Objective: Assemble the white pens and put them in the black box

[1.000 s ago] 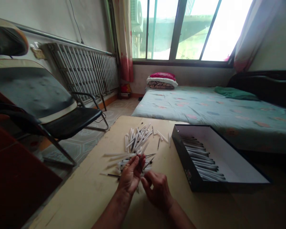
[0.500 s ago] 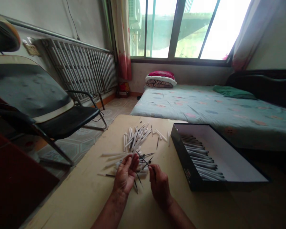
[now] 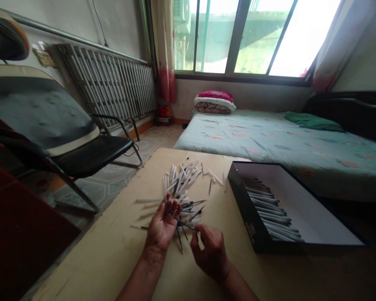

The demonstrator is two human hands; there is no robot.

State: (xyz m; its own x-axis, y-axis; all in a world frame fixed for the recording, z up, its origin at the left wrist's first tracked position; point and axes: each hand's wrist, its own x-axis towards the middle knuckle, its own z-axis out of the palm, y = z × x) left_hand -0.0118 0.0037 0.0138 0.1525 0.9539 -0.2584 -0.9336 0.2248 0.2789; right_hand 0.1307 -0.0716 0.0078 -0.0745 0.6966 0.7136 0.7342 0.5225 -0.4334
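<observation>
My left hand (image 3: 161, 225) lies palm up over the near edge of a pile of white pen barrels (image 3: 181, 179) and thin dark refills (image 3: 192, 205) on a tan table (image 3: 119, 251). Its fingers curl loosely around a few white pen parts. My right hand (image 3: 209, 249) is just to its right, with thumb and forefinger pinched on one thin dark refill (image 3: 184, 224) that points left toward the left palm. A black box (image 3: 253, 228) with a white inside holds a row of several finished pens (image 3: 271, 209) along its left wall.
A black folding chair (image 3: 81, 154) stands left of the table beside a white radiator (image 3: 109, 90). Behind the table is a bed with a pale green sheet (image 3: 269, 142), folded bedding (image 3: 214, 101) and a window (image 3: 238, 37).
My hands parted from a close pinch. The left hand turned palm up, and the right hand drew back with a dark refill in its fingertips. The camera view shifted slightly.
</observation>
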